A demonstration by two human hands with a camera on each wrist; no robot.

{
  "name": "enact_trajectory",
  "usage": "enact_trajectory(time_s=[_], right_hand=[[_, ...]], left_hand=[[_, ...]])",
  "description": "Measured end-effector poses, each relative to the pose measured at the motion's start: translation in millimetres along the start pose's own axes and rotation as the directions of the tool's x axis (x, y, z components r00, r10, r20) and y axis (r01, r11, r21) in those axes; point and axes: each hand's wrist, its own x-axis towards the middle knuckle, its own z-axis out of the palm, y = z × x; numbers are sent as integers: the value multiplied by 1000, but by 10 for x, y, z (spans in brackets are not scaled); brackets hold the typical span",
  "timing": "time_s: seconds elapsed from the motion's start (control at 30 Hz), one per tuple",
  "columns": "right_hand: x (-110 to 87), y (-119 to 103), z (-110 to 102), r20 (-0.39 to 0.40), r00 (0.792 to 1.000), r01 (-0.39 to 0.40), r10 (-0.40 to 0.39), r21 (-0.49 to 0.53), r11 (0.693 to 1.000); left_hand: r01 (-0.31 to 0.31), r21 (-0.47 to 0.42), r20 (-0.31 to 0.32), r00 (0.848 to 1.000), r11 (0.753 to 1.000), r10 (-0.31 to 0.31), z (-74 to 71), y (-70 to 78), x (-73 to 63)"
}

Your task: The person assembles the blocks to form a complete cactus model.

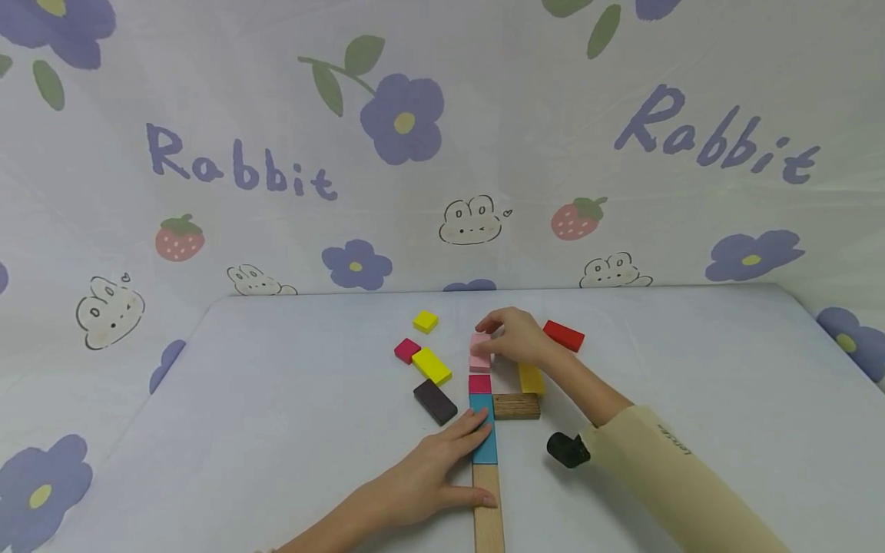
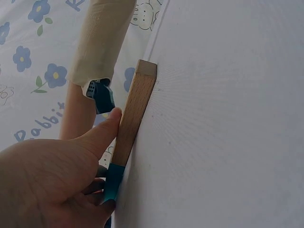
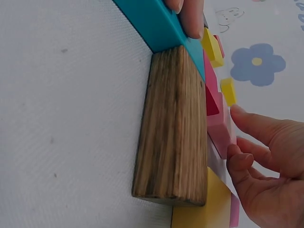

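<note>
My left hand [image 1: 429, 472] lies across a line of blocks, fingertips on the blue block [image 1: 486, 449] and thumb on the plain wooden block [image 1: 489, 530]. In the left wrist view the thumb presses the side of that wooden block [image 2: 135, 104], fingers loosely bent by the blue one. At the line's far end my right hand [image 1: 517, 336] pinches a pink block [image 1: 478, 362]. Just nearer sits a crimson block [image 1: 480, 384], touching the blue one. A dark-grained wooden block [image 1: 517, 407] extends rightward from the blue block; a golden-yellow block [image 1: 531, 379] stands behind it, partly under the right wrist.
Left of the line lie a small yellow block [image 1: 425, 321], a crimson block [image 1: 407, 350], a longer yellow block [image 1: 432, 365] and a dark brown block [image 1: 435, 402]. A red block [image 1: 564, 336] lies beyond the right wrist. A patterned cloth [image 1: 477, 153] hangs behind the table.
</note>
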Motion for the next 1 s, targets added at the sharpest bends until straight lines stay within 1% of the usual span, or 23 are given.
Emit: enact_trajectory(time_s=[0.23, 0.43, 0.7, 1.0], right_hand=[[0, 18, 21, 18, 1000, 9, -9, -1, 1000], [-26, 7, 33, 33, 999, 6, -6, 6, 1000], [-45, -24, 51, 39, 999, -13, 12, 33, 999], [-56, -33, 53, 44, 999, -7, 6, 30, 1000]], left_hand=[[-6, 6, 1, 1000, 1000, 6, 0, 10, 2], [-8, -8, 1, 1000, 1000, 8, -7, 5, 4], [3, -21, 9, 1000, 1000, -3, -15, 16, 2], [-1, -24, 5, 1000, 1000, 1, -17, 26, -4]])
